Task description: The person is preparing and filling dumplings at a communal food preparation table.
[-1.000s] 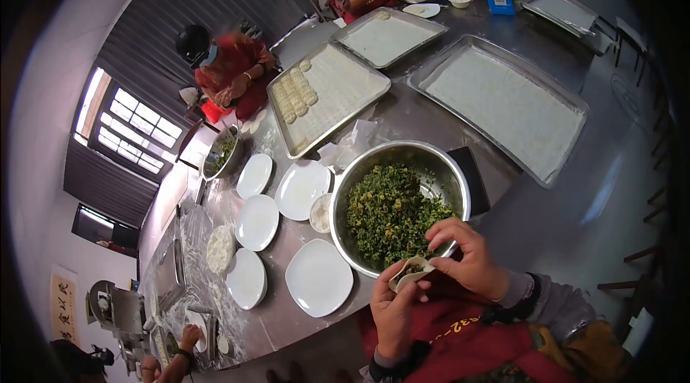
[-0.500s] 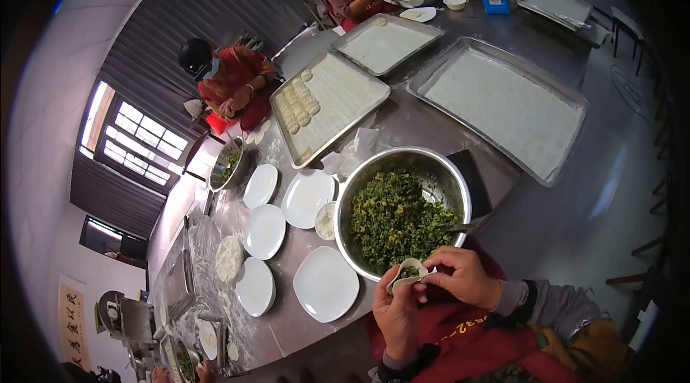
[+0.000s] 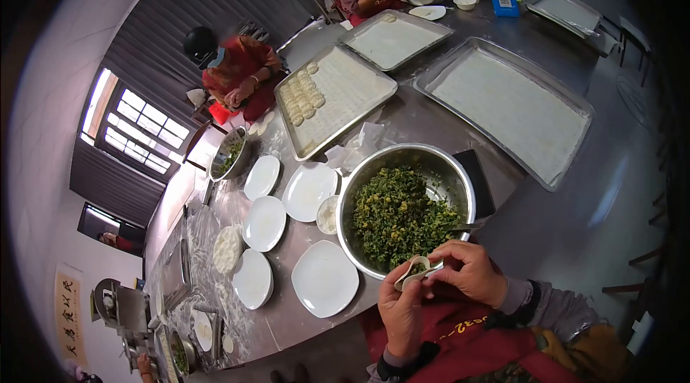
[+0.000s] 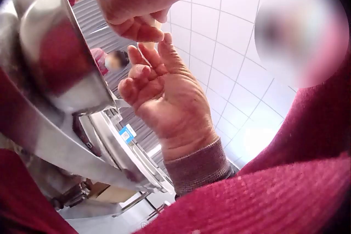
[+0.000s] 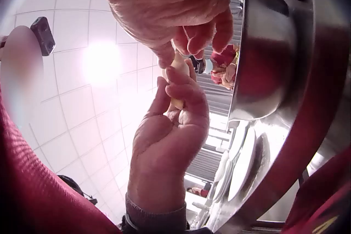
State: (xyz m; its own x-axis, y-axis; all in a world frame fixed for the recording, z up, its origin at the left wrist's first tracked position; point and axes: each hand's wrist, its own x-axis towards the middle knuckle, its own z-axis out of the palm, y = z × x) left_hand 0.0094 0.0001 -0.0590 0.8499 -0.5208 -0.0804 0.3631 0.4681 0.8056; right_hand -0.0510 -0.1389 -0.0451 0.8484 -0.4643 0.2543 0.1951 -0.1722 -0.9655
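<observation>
Close in front of the apron, my left hand (image 3: 402,315) holds a filled dumpling wrapper (image 3: 415,272) between thumb and fingers. Its pale rim is folded up, and green filling shows in the opening. The right hand (image 3: 471,276) pinches the wrapper's right-hand edge with thumb and fingertips. Both hands meet at the wrapper, just off the near rim of a big steel bowl (image 3: 471,199). Chopped green filling (image 3: 399,214) with yellow bits heaps inside that bowl, where a utensil handle (image 3: 467,226) leans on the rim. In the right wrist view, fingers partly cover the pale wrapper (image 5: 178,68).
Left of the bowl lie several white plates (image 3: 325,279), a small bowl of white powder (image 3: 328,215) and a floury dough mound (image 3: 228,249). Metal trays (image 3: 514,106) stand beyond, one with rows of dumplings (image 3: 300,97). Other people (image 3: 241,70) work around the table.
My right hand has come down from over the bowl's rim to the wrapper's right edge, uncovering the utensil handle. The wrapper's rim is drawn up more. The view has shifted slightly.
</observation>
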